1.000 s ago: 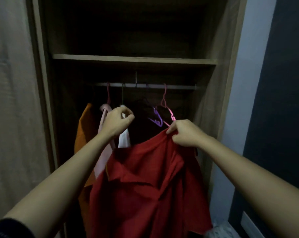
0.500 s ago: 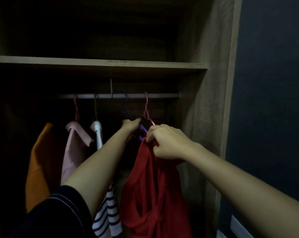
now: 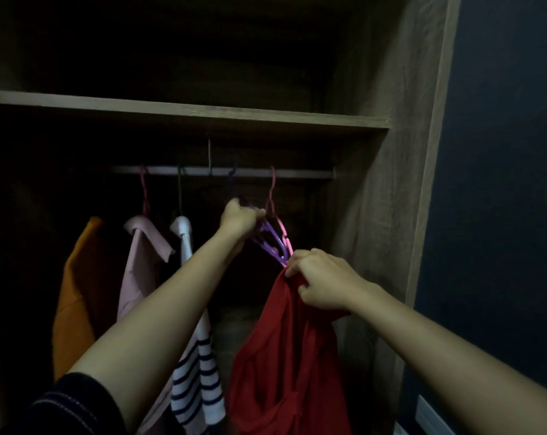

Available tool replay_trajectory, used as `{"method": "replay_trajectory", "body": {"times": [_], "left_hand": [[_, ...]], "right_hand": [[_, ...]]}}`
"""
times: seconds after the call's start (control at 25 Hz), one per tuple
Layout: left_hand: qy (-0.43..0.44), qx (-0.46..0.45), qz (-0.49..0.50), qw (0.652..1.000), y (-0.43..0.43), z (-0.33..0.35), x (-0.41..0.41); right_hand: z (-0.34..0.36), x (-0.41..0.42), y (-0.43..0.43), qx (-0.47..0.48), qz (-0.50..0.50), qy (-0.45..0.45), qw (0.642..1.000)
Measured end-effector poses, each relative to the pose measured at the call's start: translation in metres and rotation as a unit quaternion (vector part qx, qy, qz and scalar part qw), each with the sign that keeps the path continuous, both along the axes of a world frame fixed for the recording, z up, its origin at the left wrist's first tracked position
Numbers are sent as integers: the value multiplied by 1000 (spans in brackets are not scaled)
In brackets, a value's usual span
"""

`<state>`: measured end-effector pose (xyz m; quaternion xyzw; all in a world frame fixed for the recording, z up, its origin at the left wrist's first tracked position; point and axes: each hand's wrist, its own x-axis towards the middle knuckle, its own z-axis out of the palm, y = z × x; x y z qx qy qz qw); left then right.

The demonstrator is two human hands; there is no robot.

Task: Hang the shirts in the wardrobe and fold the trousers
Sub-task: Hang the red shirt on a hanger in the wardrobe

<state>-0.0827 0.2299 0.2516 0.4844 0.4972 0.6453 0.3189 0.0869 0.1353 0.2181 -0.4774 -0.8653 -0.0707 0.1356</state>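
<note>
A red shirt (image 3: 284,350) hangs down in a bunch from my right hand (image 3: 322,281), which grips its top edge just below the end of a purple hanger (image 3: 270,241). My left hand (image 3: 239,219) is closed around that purple hanger near its neck, under the metal rail (image 3: 300,174). A pink hanger (image 3: 273,199) hooks on the rail right beside the purple one. Further left on the rail hang an orange shirt (image 3: 77,296), a pale pink shirt (image 3: 140,265) and a white striped shirt (image 3: 196,365).
A wooden shelf (image 3: 184,113) runs across above the rail. The wardrobe's right side panel (image 3: 400,196) stands close to my right hand, with a dark blue wall (image 3: 504,183) beyond it. The wardrobe interior is dim.
My left hand has closed on the purple hanger and my right hand has brought the red shirt's top edge to the hanger's end. The view has drawn closer to the rail.
</note>
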Motion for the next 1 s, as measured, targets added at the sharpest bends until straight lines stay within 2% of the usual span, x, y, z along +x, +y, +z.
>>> {"method": "replay_trajectory", "body": {"times": [0.32,0.44,0.52,0.6,0.68,0.76,0.88,1.0], "left_hand": [[-4,-30,-63,998,-161,-26,-4],[52,-73,-67,994,-223,-52,-9],[68,-102,-18,992,-257,-72,-12],[84,-106,98,986,-284,-96,-17],[151,-91,202,963,-311,-118,-28],[244,-67,226,941,-338,-132,-40],[364,-27,172,915,-373,-139,-60],[372,-26,95,923,-401,-139,-78]], "right_hand": [[-38,10,-39,-28,11,-2,1000],[-60,17,-59,-26,22,28,999],[-73,20,-74,-26,32,45,998],[-85,21,-89,-20,27,62,997],[-93,21,-102,-22,11,84,996],[-99,23,-109,-31,-10,102,994],[-98,28,-118,-43,-30,120,991],[-88,36,-125,-55,-61,152,985]]}}
